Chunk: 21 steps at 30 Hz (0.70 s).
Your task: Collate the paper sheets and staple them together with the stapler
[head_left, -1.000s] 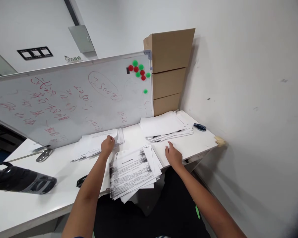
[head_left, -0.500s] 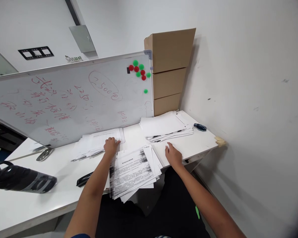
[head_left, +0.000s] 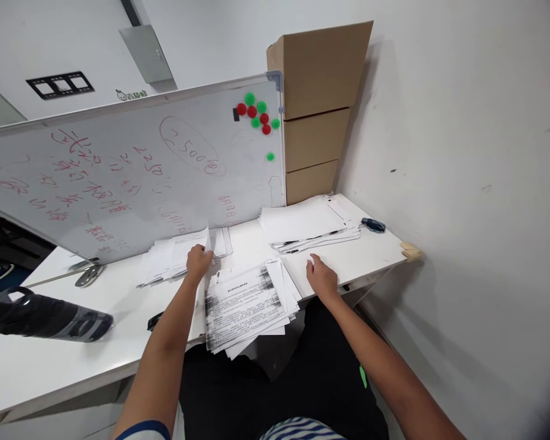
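My left hand (head_left: 198,261) pinches the right edge of the top sheets of a paper pile (head_left: 174,255) lying at the foot of the whiteboard; that edge curls up. My right hand (head_left: 321,277) rests flat on the white desk (head_left: 371,256), fingers spread, holding nothing, just right of a printed stack (head_left: 245,304) that overhangs the desk's front edge. A third stack of white sheets (head_left: 302,223) lies beyond my right hand.
A whiteboard (head_left: 132,171) with red writing and red and green magnets leans along the back of the desk. Cardboard boxes (head_left: 314,110) stand stacked in the corner. A dark bag (head_left: 46,318) lies at the left, a black stapler (head_left: 156,319) beside my left forearm, a small dark object (head_left: 373,225) far right.
My left hand has lifted the edge of the top sheets of the left pile again after pressing it flat. The view has shifted slightly downward. My right hand stays put.
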Motion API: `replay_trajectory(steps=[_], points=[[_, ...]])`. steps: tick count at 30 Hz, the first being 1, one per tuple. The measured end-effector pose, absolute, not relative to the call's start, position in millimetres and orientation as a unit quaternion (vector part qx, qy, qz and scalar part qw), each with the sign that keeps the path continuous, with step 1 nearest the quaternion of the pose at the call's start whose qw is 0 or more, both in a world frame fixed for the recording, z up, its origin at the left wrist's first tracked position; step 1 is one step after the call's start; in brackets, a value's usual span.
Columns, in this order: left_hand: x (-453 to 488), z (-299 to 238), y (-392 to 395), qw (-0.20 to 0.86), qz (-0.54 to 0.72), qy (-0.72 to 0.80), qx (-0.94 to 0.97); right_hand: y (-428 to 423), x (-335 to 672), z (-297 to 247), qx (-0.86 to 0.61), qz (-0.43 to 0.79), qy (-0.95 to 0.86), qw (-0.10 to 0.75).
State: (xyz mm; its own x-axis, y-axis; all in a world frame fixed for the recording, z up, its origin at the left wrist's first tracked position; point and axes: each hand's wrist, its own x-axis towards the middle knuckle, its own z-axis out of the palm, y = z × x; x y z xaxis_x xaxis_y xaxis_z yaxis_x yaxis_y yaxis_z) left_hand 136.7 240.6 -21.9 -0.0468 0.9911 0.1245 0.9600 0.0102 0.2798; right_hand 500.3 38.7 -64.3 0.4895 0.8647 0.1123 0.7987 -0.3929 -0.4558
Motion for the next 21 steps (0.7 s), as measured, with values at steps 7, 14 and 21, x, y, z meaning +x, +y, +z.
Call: replay_trajectory(steps=[7, 14, 21], points=[[150.8, -38.1, 249.3, -0.016, 0.149, 0.715, 0.683, 39.9, 501.0, -64.9, -0.831, 0.069, -0.502, 0.230], [152.0, -40.9, 251.6, -0.044, 0.128, 0.707, 0.694, 39.5, 501.3, -68.1, -0.827, 0.062, -0.506, 0.236], [152.8, -31.0, 247.2, 0.017, 0.155, 0.699, 0.698, 39.7, 502.8, -69.6, -0.827, 0.064, -0.505, 0.238]])
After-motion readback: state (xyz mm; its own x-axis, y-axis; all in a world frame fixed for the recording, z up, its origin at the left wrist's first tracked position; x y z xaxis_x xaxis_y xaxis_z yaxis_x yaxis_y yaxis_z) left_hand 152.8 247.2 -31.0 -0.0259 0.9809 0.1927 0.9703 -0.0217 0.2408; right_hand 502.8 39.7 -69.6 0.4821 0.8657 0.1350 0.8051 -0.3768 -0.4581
